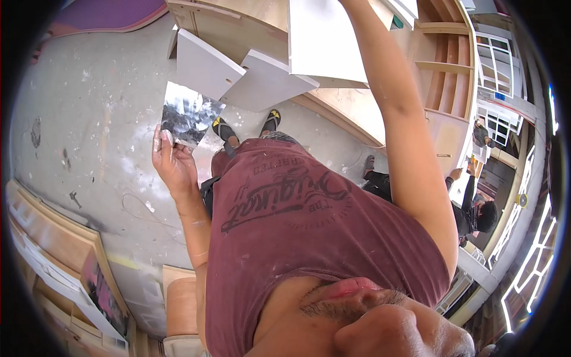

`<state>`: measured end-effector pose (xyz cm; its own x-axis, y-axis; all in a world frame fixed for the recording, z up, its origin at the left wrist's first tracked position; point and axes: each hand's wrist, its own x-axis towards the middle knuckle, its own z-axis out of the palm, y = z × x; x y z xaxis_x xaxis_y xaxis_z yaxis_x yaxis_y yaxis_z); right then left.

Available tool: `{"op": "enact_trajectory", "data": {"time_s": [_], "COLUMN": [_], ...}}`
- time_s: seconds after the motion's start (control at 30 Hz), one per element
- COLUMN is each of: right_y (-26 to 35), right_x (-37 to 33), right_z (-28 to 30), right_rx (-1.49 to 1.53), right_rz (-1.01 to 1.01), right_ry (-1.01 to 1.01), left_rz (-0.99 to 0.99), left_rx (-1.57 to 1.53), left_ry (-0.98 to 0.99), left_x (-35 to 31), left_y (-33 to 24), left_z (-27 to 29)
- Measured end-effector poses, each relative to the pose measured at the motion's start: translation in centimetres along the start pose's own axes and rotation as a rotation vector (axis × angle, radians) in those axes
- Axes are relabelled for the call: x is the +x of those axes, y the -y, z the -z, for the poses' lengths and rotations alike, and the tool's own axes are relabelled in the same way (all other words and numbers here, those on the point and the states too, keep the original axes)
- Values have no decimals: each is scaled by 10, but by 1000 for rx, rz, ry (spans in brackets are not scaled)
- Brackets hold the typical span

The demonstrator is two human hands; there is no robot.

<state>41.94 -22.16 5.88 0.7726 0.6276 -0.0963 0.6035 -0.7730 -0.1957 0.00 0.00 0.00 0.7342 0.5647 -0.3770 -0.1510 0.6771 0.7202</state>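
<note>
My left hand (173, 156), white smears on its fingers, is closed on the near edge of a thin, flat square sheet (189, 113). Black and white smudges cover the sheet, which looks glossy; its exact kind does not show. My right arm (395, 107) stretches forward over a large white panel (327, 44), and the right hand itself lies beyond the upper edge of the view. Two more white boards, one at the left (205, 64) and another beside it (264, 82), lean at angles against a wooden cabinet frame (223, 30).
A tall wooden shelf unit (443, 74) stands at the right. Another person (479, 217) in dark clothes works farther right. Boards and cabinet parts (65, 256) are stacked at lower left. A purple surface (113, 16) lies at upper left. The grey floor (89, 119) is paint-spotted.
</note>
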Motion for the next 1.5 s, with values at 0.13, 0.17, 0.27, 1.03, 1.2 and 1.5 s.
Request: {"op": "enact_trajectory", "data": {"time_s": [0.13,0.17,0.27,1.03,1.2,1.5], "right_y": [22,24,23,72,100,80], "right_x": [-27,-30,-27,-158,-251,-169], "right_z": [10,14,19,-16,-24,68], "right_rx": [-31,-3,-24,-112,-38,78], "right_rz": [-118,-119,-144,28,190,-239], "right_ry": [-34,11,-86,22,-37,-134], "left_rz": [-8,-5,6,24,21,31], "left_rx": [-24,-35,-43,-27,-29,-11], "left_ry": [7,23,45,-2,76,161], "left_x": [-3,-4,-3,-7,1,1], "left_y": [-1,-2,2,-8,-4,-14], "left_z": [-1,0,1,-8,6,-7]}}
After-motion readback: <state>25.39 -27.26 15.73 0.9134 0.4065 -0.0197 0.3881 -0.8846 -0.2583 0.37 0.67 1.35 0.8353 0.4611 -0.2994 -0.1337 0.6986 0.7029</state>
